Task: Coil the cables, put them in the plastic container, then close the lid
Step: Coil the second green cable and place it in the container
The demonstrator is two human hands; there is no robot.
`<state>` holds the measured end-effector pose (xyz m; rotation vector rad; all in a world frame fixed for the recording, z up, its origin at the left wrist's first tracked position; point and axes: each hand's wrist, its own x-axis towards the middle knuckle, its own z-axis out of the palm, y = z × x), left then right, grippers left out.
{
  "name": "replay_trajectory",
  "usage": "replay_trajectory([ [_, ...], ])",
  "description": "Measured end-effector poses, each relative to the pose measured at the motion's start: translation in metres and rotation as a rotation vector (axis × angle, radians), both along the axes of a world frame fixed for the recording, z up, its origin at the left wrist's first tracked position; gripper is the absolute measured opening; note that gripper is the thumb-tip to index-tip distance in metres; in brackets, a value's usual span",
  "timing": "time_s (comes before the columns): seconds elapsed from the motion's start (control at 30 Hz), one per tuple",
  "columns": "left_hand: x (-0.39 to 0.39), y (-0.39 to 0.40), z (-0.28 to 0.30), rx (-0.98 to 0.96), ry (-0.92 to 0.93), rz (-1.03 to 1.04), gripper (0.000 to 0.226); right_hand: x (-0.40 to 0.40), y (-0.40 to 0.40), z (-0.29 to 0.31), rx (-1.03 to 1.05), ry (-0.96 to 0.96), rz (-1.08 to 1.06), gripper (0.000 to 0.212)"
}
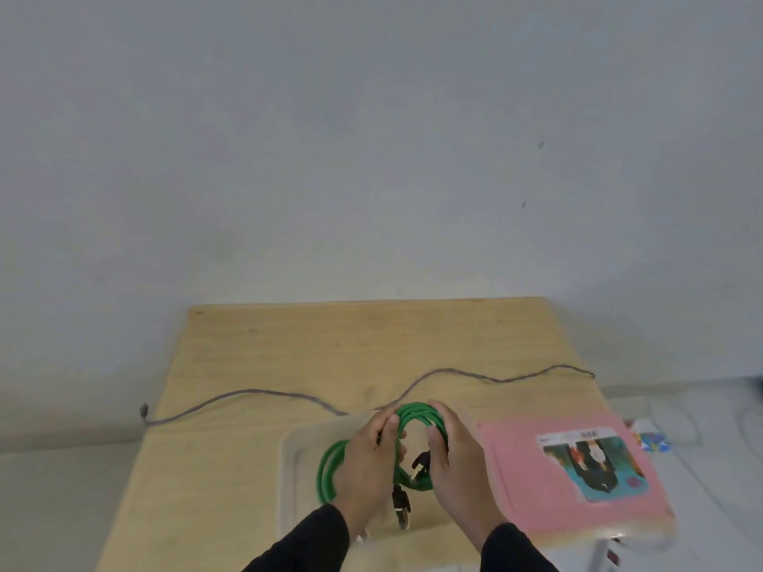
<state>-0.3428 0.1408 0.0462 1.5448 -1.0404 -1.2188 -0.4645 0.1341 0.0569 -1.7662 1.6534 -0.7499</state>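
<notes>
**Green one's nearly coiled, grey one still waiting**

Far left, the grey cable [289, 396] lies uncoiled across the back of the wooden table [231, 468], one plug hanging off the left edge, so that's a whole second job I haven't started.

Moving in, the clear plastic container [289, 480] sits open at the near edge, and both hands are right over it. My left hand [367, 464] is wrapped around the left side of the green cable [417, 414], fingers curled over the loops. A couple of loops bulge out past it to the left. My right hand [458, 460] cups the right side, thumb inside the ring. So both are closed on the coil, not pinching a single strand. Two black plugs dangle down between the wrists.

I'd say the trick now is squeezing those stray left loops back into the bundle, tucking both plugs inside the ring, then lowering it flat so it doesn't spring open.

Right of all that, the pink lid [536, 489] lies flat on the table, just beside the container, within easy reach.
</notes>
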Motion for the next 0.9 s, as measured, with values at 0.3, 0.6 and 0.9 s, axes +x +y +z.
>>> replay_trajectory([
  [0.3, -0.025, -0.001, -0.025, 0.167, -0.179, 0.066, 0.026, -0.022, -0.009, -0.029, 0.161, -0.014, 0.041, 0.035],
  [0.6, -0.034, 0.0, -0.029, 0.137, -0.425, 0.058, 0.032, -0.03, -0.015, -0.044, 0.34, 0.128, 0.139, 0.052],
  [0.9, -0.046, 0.004, -0.033, 0.049, -0.78, -0.212, 0.041, -0.028, -0.006, -0.032, 0.136, 0.495, 0.346, 0.059],
])
